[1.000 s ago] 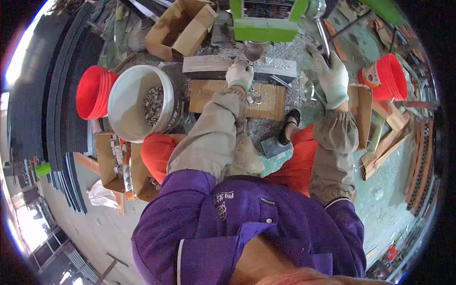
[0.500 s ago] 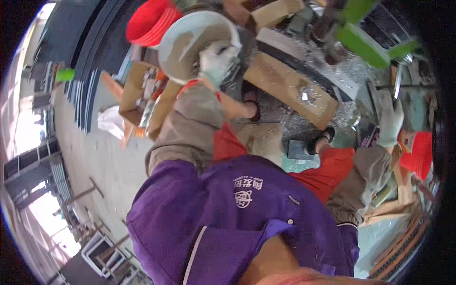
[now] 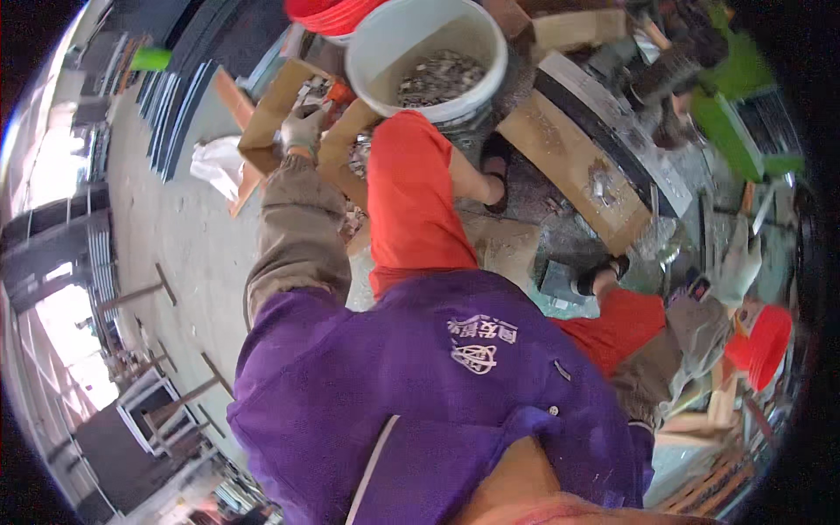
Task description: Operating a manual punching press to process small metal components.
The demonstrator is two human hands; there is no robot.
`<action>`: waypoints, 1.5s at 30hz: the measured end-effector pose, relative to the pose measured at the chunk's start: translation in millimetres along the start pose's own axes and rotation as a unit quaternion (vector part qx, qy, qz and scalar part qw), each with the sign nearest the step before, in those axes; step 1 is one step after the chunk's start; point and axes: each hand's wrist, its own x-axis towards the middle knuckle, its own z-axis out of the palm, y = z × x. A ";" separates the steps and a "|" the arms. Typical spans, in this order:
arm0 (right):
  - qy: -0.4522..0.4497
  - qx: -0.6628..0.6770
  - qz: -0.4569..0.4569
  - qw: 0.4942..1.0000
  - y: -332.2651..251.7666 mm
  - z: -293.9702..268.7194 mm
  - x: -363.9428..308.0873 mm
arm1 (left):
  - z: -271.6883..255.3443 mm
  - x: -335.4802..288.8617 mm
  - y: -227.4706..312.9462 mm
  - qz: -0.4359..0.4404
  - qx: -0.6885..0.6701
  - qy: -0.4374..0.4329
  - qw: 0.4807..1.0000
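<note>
My left hand [image 3: 302,131], in a pale work glove, reaches into an open cardboard box [image 3: 261,131] holding small silvery metal pieces [image 3: 313,90]. Its fingers curl down among the pieces; what lies in them, if anything, is hidden. Just right of the box stands a large white bucket [image 3: 367,66], its bottom covered with a heap of small grey metal pieces [image 3: 442,77]. At the far right my right hand [image 3: 740,267], also gloved, is closed around a slim shiny metal handle [image 3: 763,206], close to a green machine [image 3: 722,131].
A red bucket [image 3: 337,16] stands behind the white one, and a red container [image 3: 770,348] is at the right. A long cardboard strip [image 3: 560,157] strewn with metal bits lies ahead of my feet. Dark metal profiles [image 3: 179,118] are stacked at the left, near a white bag [image 3: 217,166].
My left hand has left the white bucket and moved left into the cardboard box. The bucket's heap now shows. My right hand and the metal handle sit lower in the picture; the whole view has shifted.
</note>
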 end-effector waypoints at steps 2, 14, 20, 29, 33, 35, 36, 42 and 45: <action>0.015 -0.030 0.098 0.995 -18.6 -7.3 -9.3 | 39.8 -28.7 52.4 0.138 0.099 0.015 0.985; 0.063 -0.212 -0.031 0.975 -10.7 8.2 -7.3 | 288.9 -194.4 123.1 0.404 0.244 -0.410 0.780; 0.021 -0.047 0.028 0.998 -61.4 20.2 -26.8 | 383.7 -243.1 107.2 0.481 0.332 -0.435 0.685; 0.060 -0.185 0.008 0.981 -68.6 13.2 -29.8 | 441.3 -252.9 112.5 0.519 0.485 -0.456 0.536; 0.041 -0.192 0.029 0.980 -75.9 10.1 -31.6 | 433.5 -247.7 111.5 0.557 0.409 -0.419 0.589; 0.038 -0.177 0.023 0.983 -77.6 10.3 -31.8 | 423.1 -242.2 115.2 0.497 0.337 -0.460 0.654; 0.047 -0.183 0.018 0.982 -73.1 8.2 -31.9 | 417.3 -242.7 120.1 0.430 0.256 -0.500 0.707; 0.059 -0.208 0.008 0.976 -72.0 10.3 -31.6 | 377.5 -226.1 159.3 0.315 0.036 -0.347 0.883; 0.060 -0.180 0.016 0.982 -79.3 12.6 -34.3 | 397.5 -207.5 149.4 0.303 -0.072 -0.357 0.881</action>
